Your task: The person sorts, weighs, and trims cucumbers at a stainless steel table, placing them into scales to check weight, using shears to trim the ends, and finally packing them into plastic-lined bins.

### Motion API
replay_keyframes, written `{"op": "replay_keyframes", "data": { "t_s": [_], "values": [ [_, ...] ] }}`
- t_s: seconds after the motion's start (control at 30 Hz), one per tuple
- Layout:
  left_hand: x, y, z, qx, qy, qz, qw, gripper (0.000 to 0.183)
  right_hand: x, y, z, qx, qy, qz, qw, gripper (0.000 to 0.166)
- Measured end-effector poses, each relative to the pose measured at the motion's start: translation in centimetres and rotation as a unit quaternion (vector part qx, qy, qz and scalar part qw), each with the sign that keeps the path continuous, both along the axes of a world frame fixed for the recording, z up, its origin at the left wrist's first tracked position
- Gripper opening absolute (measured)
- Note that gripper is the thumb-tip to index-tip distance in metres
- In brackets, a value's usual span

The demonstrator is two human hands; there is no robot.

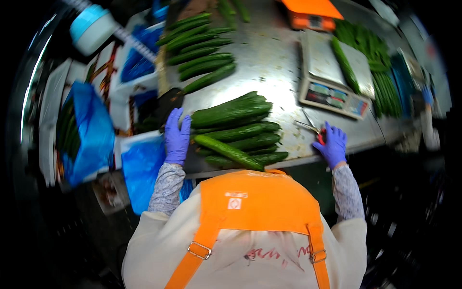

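My left hand (177, 137), in a purple glove, is at the left end of a pile of dark green cucumbers (232, 115) with its fingers extended. It holds nothing that I can see. A lighter green cucumber (231, 153) lies slantwise on the near side of the pile, its lower end by my orange apron (260, 202). To the right, my right hand (331, 145), also gloved in purple, is over the red handles of a pair of scissors (310, 126) on the metal table. The scissors' blades point left. Whether the fingers grip the handles cannot be told.
A digital scale (325, 88) carries one cucumber (344, 65). More cucumbers (207, 68) lie in a row at the far left. Green produce (386, 90) and an orange device (310, 16) are at the back right. Boxes with blue plastic liners (88, 126) stand left of the metal table (252, 68).
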State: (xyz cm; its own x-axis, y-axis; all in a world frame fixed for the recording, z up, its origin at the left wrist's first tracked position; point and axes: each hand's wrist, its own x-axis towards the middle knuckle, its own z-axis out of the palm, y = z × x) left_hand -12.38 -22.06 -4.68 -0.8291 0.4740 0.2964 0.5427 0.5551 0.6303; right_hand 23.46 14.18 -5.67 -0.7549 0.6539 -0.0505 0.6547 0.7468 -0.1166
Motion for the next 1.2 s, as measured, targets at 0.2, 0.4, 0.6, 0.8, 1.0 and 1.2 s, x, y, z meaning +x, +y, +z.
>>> {"op": "replay_keyframes", "data": {
  "t_s": [0.2, 0.4, 0.6, 0.8, 1.0, 1.2],
  "values": [
    [6.6, -5.2, -2.7, 0.059, -0.091, 0.134, 0.985, 0.037, -6.6, -5.6, 2.9, -0.077, 0.176, 0.181, 0.964, 0.074],
    [12.7, -5.4, -3.5, 0.082, -0.096, 0.138, 0.982, 0.034, -13.1, -16.2, 2.6, -0.084, 0.153, 0.438, 0.882, 0.062],
    [13.9, -11.8, -3.6, 0.125, -0.113, 0.158, 0.973, 0.025, -14.5, -15.9, 1.6, -0.077, 0.110, 0.422, 0.897, 0.053],
    [6.9, -19.0, -12.2, 0.050, -0.116, 0.454, 0.882, 0.033, -15.3, -16.1, 3.2, -0.045, 0.086, 0.468, 0.878, 0.062],
    [3.7, -24.8, -18.5, 0.285, -0.485, 0.306, 0.768, 0.040, -14.4, -15.0, 2.8, -0.024, 0.018, 0.432, 0.902, 0.068],
    [10.6, -33.2, -15.3, 0.512, -0.477, 0.464, 0.543, 0.044, -17.8, -16.9, 5.7, 0.059, 0.022, 0.378, 0.923, 0.070]
  ]
}}
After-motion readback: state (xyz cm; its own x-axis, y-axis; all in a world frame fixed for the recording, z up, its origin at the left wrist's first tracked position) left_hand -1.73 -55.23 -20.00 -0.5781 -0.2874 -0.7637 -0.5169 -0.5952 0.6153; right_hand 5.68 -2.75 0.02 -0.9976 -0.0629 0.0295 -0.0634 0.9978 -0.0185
